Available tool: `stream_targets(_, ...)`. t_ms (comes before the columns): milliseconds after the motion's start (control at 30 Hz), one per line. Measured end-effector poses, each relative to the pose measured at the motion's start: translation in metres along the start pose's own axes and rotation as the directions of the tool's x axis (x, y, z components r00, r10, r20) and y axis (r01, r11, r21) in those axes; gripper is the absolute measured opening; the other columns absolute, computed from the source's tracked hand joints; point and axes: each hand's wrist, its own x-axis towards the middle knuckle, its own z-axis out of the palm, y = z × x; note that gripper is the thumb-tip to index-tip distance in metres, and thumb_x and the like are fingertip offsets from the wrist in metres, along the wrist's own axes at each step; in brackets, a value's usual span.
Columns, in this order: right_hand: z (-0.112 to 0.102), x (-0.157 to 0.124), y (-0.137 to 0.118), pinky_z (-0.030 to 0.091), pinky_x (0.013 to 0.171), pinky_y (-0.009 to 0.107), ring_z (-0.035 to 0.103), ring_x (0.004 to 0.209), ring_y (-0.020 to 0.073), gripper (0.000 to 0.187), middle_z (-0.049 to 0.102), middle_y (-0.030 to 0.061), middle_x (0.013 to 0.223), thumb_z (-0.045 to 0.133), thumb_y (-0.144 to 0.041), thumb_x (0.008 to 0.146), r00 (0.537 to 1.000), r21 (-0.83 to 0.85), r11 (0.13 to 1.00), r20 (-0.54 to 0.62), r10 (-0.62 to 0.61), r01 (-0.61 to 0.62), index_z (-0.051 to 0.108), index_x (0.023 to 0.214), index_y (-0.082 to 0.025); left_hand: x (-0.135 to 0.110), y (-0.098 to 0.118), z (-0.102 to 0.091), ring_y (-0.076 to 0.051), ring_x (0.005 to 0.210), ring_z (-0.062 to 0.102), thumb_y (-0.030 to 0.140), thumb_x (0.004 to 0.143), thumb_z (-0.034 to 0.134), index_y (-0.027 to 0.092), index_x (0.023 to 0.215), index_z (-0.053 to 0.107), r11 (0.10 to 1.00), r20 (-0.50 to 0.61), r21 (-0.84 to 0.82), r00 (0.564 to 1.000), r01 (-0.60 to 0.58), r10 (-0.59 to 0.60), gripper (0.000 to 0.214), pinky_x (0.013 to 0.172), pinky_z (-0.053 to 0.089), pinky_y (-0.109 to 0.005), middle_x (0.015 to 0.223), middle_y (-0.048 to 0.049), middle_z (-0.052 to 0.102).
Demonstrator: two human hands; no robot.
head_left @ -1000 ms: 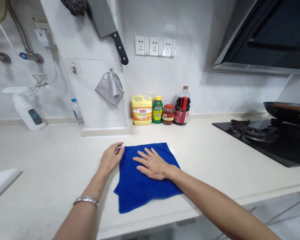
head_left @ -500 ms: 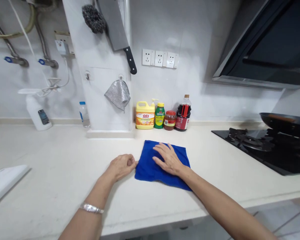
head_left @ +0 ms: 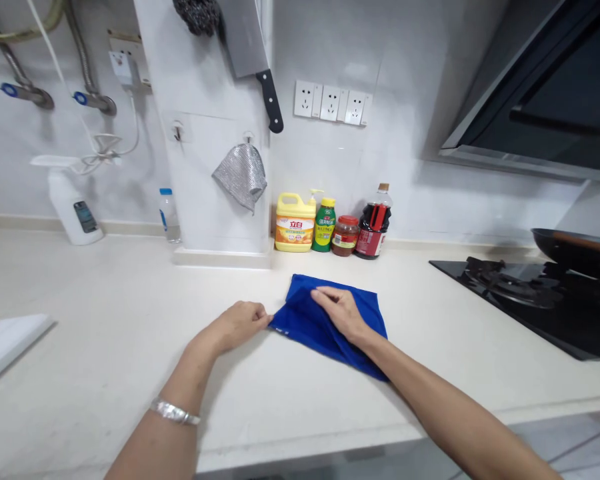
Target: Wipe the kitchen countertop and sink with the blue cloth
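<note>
A blue cloth [head_left: 365,307] lies on the counter in front of me, its left part creased and pulled up a little. My left hand [head_left: 243,325], with a silver bracelet on the wrist, pinches the cloth's left corner between thumb and fingers. Over the middle of the cloth, my right hand [head_left: 341,311] is closed, thumb and forefinger together on a raised fold; its other fingers are mostly hidden. Small white marks show along the cloth's near left edge.
Behind the cloth stand a yellow detergent jug [head_left: 295,227], a green bottle [head_left: 324,227], a red-lidded jar [head_left: 345,237] and a dark sauce bottle [head_left: 374,227]. To the right is a black gas stove [head_left: 545,313] with a pan [head_left: 580,257]. A cleaver [head_left: 250,47] hangs above.
My right hand has gone from lying flat with spread fingers to closing on the cloth. My left hand now pinches the corner, and the cloth's left side has lifted and creased.
</note>
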Motion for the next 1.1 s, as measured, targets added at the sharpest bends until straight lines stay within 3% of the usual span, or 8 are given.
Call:
stream_targets(133,-0.007,0.0,-0.016,0.046,0.067,0.027,0.056,0.067,0.0138,0.036,0.066,-0.003,0.07,0.068,-0.053,0.082,0.984,0.172,0.983,-0.149,0.092,-0.066,0.074,0.081,-0.018,-0.006,-0.008,-0.005,-0.019,0.063,0.056,0.038,0.072,0.056,0.022,0.06,0.062,0.996,0.041,-0.046,0.997,0.072,-0.07,0.021,0.059,0.037,-0.029,0.065,-0.0012,0.065)
stream_targets(233,-0.004,-0.01,-0.036,0.05,0.071,0.028,0.063,0.077,0.0158,0.042,0.073,0.0014,0.088,0.059,-0.057,0.089,0.985,0.168,0.984,0.172,0.025,-0.054,0.076,0.099,-0.02,-0.006,-0.014,-0.007,-0.021,0.064,0.058,0.04,0.068,0.062,0.023,0.058,0.064,0.99,0.082,-0.069,0.99,0.122,-0.116,0.02,0.059,0.038,-0.03,0.064,-0.0019,0.067)
stream_targets(333,-0.006,-0.016,-0.045,0.054,0.083,0.034,0.068,0.092,0.0176,0.05,0.074,0.0056,0.105,0.04,-0.055,0.099,0.88,0.121,0.992,0.473,-0.033,-0.028,0.069,0.123,-0.023,-0.002,-0.015,-0.008,-0.027,0.076,0.063,0.056,0.075,0.058,0.024,0.066,0.068,0.979,-0.086,0.057,0.978,0.194,-0.189,0.035,0.066,0.04,-0.034,0.074,-0.0062,0.072)
stream_targets(467,-0.025,-0.005,-0.023,0.052,0.092,0.036,0.07,0.094,0.0185,0.038,0.075,0.0053,0.103,0.044,-0.043,0.099,0.977,-0.232,0.955,0.151,-0.153,0.185,0.07,0.119,-0.022,0.002,-0.007,-0.001,-0.028,0.091,0.067,0.055,0.087,0.044,0.025,0.09,0.07,0.987,-0.358,0.135,0.933,0.092,-0.038,0.039,0.077,0.046,-0.036,0.095,-0.007,0.076)
stream_targets(633,-0.049,-0.01,0.015,0.052,0.098,0.04,0.069,0.105,0.0236,0.041,0.073,0.0133,0.117,0.044,-0.028,0.095,0.999,-0.642,0.766,0.037,-0.015,0.035,0.062,0.129,-0.013,0.007,-0.007,0.022,-0.024,0.133,0.051,0.053,0.092,0.044,0.027,0.135,0.059,0.951,-0.11,0.059,0.945,-0.302,0.307,0.053,0.115,0.033,-0.039,0.144,-0.0055,0.058)
stream_targets(733,-0.063,-0.033,0.025,0.029,0.119,0.052,0.04,0.143,0.0303,0.056,0.047,0.0164,0.152,0.041,-0.039,0.099,0.976,-0.78,0.622,0.183,0.116,0.073,0.043,0.149,-0.014,0.013,-0.016,0.034,-0.025,0.148,0.031,0.055,0.094,0.04,0.029,0.15,0.043,0.965,0.056,0.054,0.965,-0.258,0.255,0.061,0.124,0.016,-0.046,0.159,-0.003,0.037)
stream_targets(867,-0.094,-0.053,0.027,0.013,0.124,0.054,0.015,0.153,0.0275,0.062,0.026,0.0075,0.164,0.023,-0.053,0.103,0.91,-0.816,0.573,0.295,0.29,0.081,0.031,0.156,-0.022,0.015,-0.019,0.042,-0.028,0.152,0.021,0.057,0.094,0.041,0.032,0.152,0.039,0.971,0.101,0.114,0.974,-0.212,0.201,0.063,0.123,0.009,-0.055,0.161,-0.0029,0.028)
stream_targets(1100,-0.093,-0.025,0.006,0.018,0.121,0.056,0.057,0.128,0.0272,0.048,0.065,0.0138,0.134,0.041,-0.045,0.099,0.96,-0.869,0.485,0.21,0.186,0.097,0.059,0.135,-0.018,0.004,0.001,0.037,-0.033,0.15,0.023,0.064,0.087,0.052,0.034,0.142,0.054,0.967,0.081,0.073,0.968,-0.242,0.236,0.063,0.124,0.011,-0.056,0.158,-0.003,0.038)
